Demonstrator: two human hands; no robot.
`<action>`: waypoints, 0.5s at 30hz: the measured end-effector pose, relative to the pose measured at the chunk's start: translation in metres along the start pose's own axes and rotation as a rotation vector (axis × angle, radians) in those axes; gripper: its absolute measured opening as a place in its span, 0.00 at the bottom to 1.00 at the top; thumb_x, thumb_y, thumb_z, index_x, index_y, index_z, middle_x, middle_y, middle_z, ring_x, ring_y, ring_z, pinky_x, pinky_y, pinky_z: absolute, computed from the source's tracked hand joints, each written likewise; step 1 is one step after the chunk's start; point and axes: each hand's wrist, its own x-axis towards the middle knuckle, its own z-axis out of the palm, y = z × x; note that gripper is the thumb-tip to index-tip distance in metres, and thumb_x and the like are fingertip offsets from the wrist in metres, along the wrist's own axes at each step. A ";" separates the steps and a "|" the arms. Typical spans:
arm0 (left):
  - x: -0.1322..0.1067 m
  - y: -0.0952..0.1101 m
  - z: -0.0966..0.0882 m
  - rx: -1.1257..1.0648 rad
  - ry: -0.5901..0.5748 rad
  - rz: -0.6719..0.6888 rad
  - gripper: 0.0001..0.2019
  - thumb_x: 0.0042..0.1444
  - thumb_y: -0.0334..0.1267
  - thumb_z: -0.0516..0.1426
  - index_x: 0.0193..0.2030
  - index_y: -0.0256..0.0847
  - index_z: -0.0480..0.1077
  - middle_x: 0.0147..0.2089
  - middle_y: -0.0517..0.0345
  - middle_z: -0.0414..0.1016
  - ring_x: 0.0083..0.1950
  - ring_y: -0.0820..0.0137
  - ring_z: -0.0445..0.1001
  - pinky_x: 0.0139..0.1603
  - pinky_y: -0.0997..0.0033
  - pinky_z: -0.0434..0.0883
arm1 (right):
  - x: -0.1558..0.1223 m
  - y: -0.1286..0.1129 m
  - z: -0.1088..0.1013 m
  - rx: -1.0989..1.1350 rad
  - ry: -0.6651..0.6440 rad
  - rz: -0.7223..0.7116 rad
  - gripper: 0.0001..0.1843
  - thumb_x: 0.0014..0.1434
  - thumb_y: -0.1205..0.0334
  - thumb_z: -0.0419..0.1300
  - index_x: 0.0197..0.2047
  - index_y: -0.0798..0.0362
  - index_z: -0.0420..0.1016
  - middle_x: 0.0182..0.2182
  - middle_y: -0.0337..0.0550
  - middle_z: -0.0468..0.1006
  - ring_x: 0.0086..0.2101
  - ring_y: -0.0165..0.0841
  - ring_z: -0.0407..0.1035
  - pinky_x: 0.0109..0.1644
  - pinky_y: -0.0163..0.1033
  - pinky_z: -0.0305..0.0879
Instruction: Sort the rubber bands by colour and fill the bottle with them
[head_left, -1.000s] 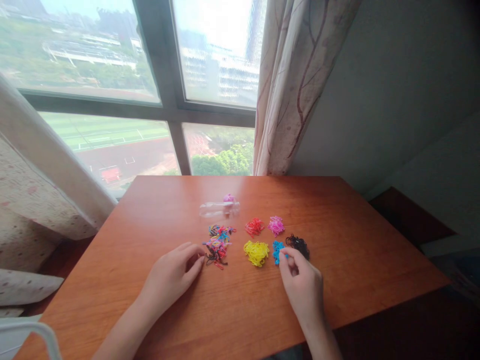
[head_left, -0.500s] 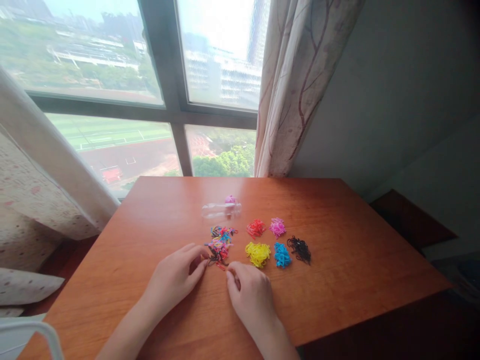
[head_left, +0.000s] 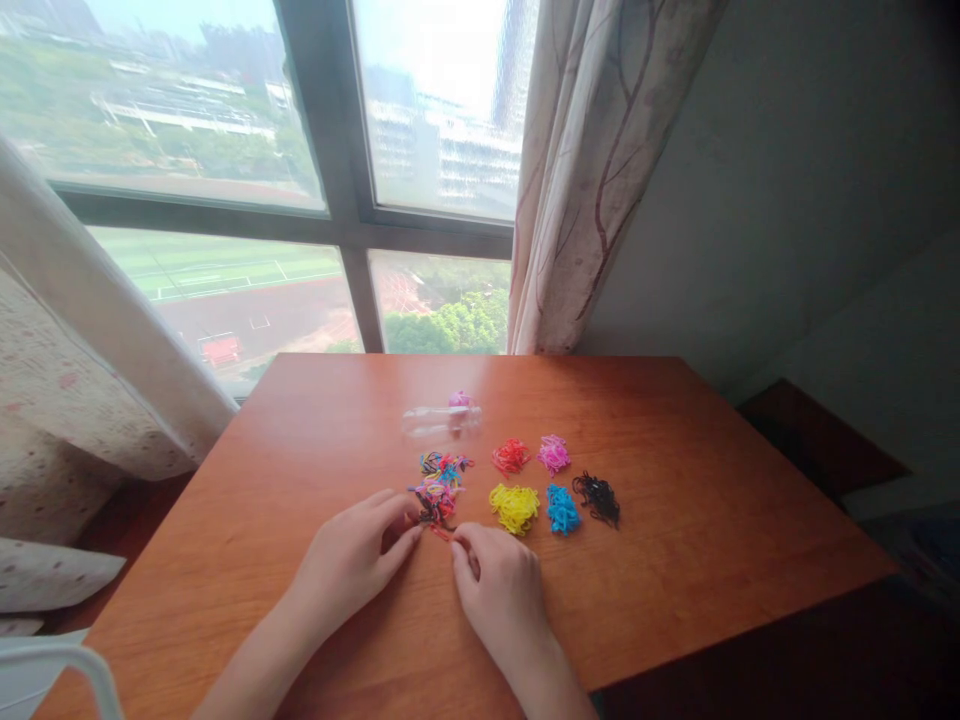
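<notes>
Bands of many colours form a mixed heap (head_left: pixel 439 487) on the surface (head_left: pixel 712 520). The left hand (head_left: pixel 351 560) rests loose and half-curled, its fingertips at the heap's near left edge, gripping nothing visible. The right hand (head_left: pixel 499 590) pinches thumb to forefinger beside a red band (head_left: pixel 442 533) at the heap's near edge; whether it grips it, I cannot tell. To the right lie a yellow pile (head_left: pixel 514 507), blue pile (head_left: pixel 562 508) and black pile (head_left: pixel 597 498).
</notes>
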 end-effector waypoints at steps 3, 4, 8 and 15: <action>0.001 0.000 0.001 0.017 -0.017 0.006 0.06 0.61 0.38 0.52 0.37 0.46 0.70 0.34 0.61 0.73 0.34 0.69 0.72 0.34 0.73 0.62 | 0.001 0.000 -0.001 -0.004 -0.001 -0.003 0.07 0.62 0.69 0.56 0.36 0.48 0.73 0.29 0.35 0.77 0.30 0.31 0.70 0.33 0.35 0.50; 0.001 0.000 0.002 0.016 -0.021 0.010 0.07 0.61 0.37 0.52 0.37 0.46 0.70 0.35 0.61 0.73 0.35 0.68 0.72 0.35 0.73 0.63 | 0.001 0.000 -0.001 -0.005 -0.001 -0.005 0.07 0.62 0.69 0.56 0.36 0.48 0.73 0.29 0.35 0.77 0.30 0.31 0.70 0.33 0.35 0.50; 0.000 0.000 0.003 0.001 -0.032 0.028 0.08 0.62 0.36 0.50 0.39 0.46 0.71 0.37 0.60 0.74 0.37 0.67 0.73 0.37 0.72 0.64 | 0.000 -0.001 -0.001 -0.011 0.004 -0.015 0.07 0.62 0.69 0.56 0.36 0.48 0.73 0.29 0.35 0.77 0.30 0.31 0.70 0.33 0.35 0.50; 0.000 0.000 0.004 -0.008 -0.025 0.046 0.09 0.63 0.36 0.49 0.39 0.45 0.70 0.38 0.59 0.74 0.38 0.68 0.73 0.39 0.72 0.65 | 0.000 -0.001 -0.001 -0.004 -0.003 -0.011 0.07 0.62 0.69 0.56 0.36 0.48 0.72 0.29 0.35 0.77 0.31 0.31 0.70 0.34 0.35 0.51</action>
